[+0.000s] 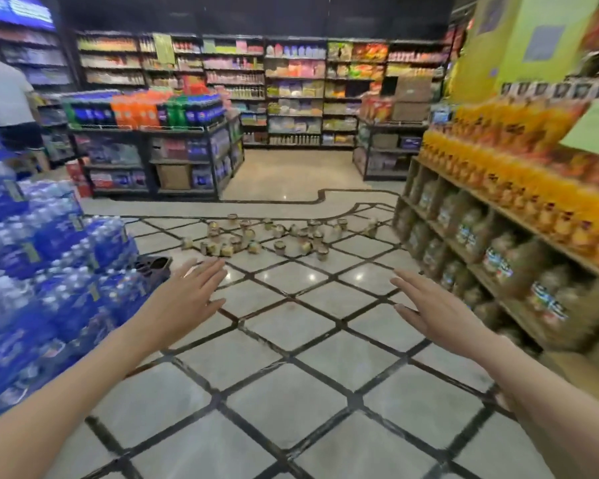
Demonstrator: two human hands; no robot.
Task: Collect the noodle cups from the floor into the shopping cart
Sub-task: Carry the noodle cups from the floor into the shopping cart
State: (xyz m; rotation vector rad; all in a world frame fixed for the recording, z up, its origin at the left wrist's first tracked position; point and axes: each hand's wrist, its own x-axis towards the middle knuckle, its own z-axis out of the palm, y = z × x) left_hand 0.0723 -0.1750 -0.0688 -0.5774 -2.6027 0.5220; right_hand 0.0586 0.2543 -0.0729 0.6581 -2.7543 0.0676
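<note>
Bare tiled floor [291, 340] is lying open ahead toward the scattered noodle cups [274, 236]. Stacked water packs [49, 271] are crowding the left; juice shelving [498, 236] is bounding the right.

Stacked blue water-bottle packs [42, 257] stand left of the tiled floor [301, 392]; orange juice shelves [519, 188] stand right of it, soda racks [146, 114] beyond it.

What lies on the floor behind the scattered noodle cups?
Behind the noodle cups the tiled floor runs bare to stocked shelves along the back wall. No shopping cart shows there; what lies beyond the side displays is hidden.
</note>
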